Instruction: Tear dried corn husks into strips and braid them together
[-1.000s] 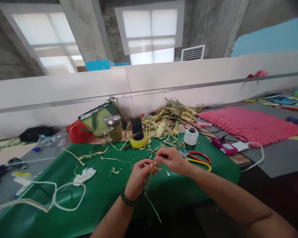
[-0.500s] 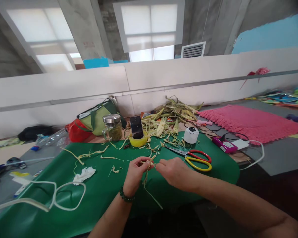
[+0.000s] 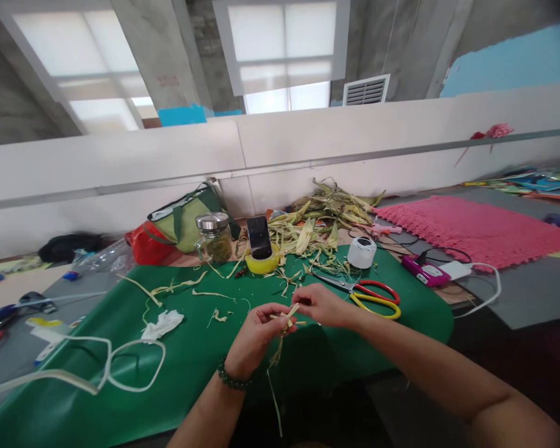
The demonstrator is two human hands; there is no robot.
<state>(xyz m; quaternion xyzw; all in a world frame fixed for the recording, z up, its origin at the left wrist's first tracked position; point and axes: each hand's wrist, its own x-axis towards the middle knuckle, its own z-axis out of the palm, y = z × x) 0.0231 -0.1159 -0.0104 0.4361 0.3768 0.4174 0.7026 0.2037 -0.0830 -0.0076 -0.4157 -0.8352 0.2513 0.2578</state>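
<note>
My left hand (image 3: 264, 331) is closed on a small bundle of pale corn husk strips (image 3: 287, 318), crossed over one another between thumb and fingers. A thin tail of husk hangs from the bundle below the hand. My right hand (image 3: 321, 305) is pinched on the upper end of one strip, close beside the left fingertips. Scissors (image 3: 353, 287) with one red and one yellow handle lie on the green mat (image 3: 205, 373) just beyond my right hand. Husk scraps (image 3: 219, 316) and a crumpled white tissue (image 3: 163, 326) lie left of my hands.
At the back stand a glass jar (image 3: 213, 239), a phone (image 3: 259, 238) propped on a yellow tape roll (image 3: 262, 260), and a heap of dry husks (image 3: 331, 208). A white spool-like object (image 3: 361, 252) is behind the scissors. A white cable (image 3: 135, 389) loops at left; a magenta device (image 3: 424, 272) sits right.
My right hand has moved up and slightly left, nearer the left fingertips, and now pinches an upward strip. The hanging tail has swung leftward. The view has shifted slightly.
</note>
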